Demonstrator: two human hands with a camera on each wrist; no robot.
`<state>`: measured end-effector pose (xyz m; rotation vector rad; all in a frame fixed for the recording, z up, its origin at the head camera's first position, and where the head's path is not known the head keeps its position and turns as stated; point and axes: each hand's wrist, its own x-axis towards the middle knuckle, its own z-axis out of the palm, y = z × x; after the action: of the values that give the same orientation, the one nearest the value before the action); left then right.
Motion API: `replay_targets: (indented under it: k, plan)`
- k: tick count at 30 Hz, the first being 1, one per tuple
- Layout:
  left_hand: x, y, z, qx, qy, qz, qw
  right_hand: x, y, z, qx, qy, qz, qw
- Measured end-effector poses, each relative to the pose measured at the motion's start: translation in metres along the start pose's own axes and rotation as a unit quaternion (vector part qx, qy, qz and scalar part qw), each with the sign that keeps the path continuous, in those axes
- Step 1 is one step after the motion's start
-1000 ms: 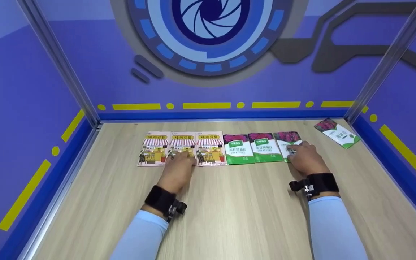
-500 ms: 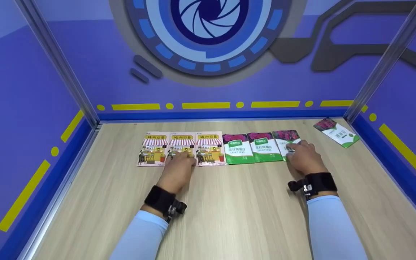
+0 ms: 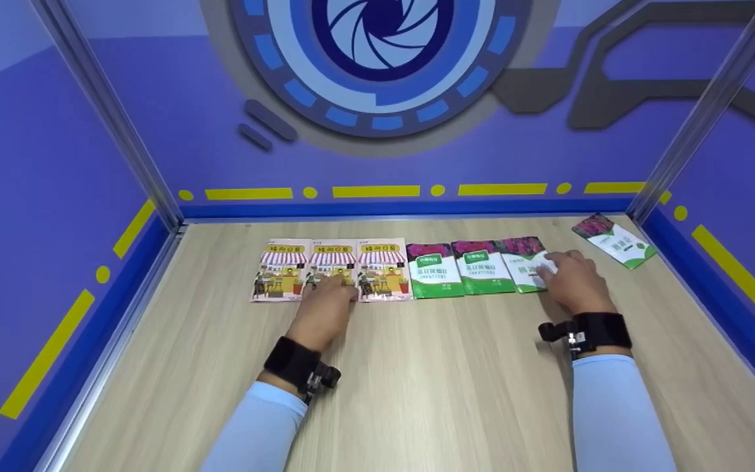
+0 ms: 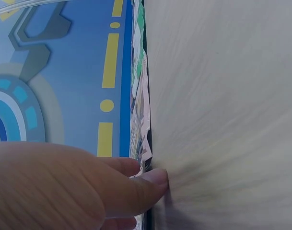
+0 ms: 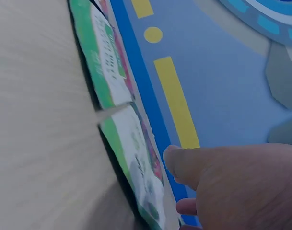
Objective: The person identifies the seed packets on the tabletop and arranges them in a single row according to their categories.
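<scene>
Three pink packets printed with a striped-awning stall lie side by side in the head view: a left one (image 3: 278,270), a middle one (image 3: 330,259) and a right one (image 3: 384,270). My left hand (image 3: 325,311) rests on the lower part of the middle pink packet, its thumb down at the near edge. To their right lie three green-and-white flower seed packets: a left (image 3: 435,270), a middle (image 3: 482,267) and a right one (image 3: 522,265). The fingers of my right hand (image 3: 577,282) are at the right edge of the right seed packet, loosely bent and partly hiding it.
Another flower seed packet (image 3: 615,241) lies askew near the back right corner of the wooden table (image 3: 443,387). Purple printed panels (image 3: 377,170) stand along the back and both sides, with metal posts (image 3: 105,111) at the corners.
My right hand has shifted right, from over the right seed packet to its right edge, uncovering more of its front. The left hand stays on the middle pink packet.
</scene>
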<state>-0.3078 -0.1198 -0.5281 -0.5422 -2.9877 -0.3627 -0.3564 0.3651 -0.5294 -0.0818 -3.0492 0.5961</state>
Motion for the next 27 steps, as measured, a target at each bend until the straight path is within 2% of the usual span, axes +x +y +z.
replay_targets:
  k: [6, 14, 21, 27]
  plan:
    - [0.001, 0.003, 0.002, -0.002, -0.006, 0.0, 1.0, 0.005, 0.026, -0.017, -0.006, 0.005, 0.016, 0.9998]
    - [0.002, 0.003, 0.002, 0.002, -0.012, -0.002, 0.9999, 0.013, 0.064, -0.042, -0.059, -0.044, 0.036, 0.9966]
    - [0.002, 0.0, 0.002, 0.005, -0.004, -0.001, 1.0, 0.013, 0.088, -0.037, -0.054, -0.075, 0.059, 0.994]
    - [0.0, -0.001, 0.003, 0.008, -0.006, -0.002, 1.0, 0.012, 0.084, -0.034, -0.072, -0.071, 0.087, 0.991]
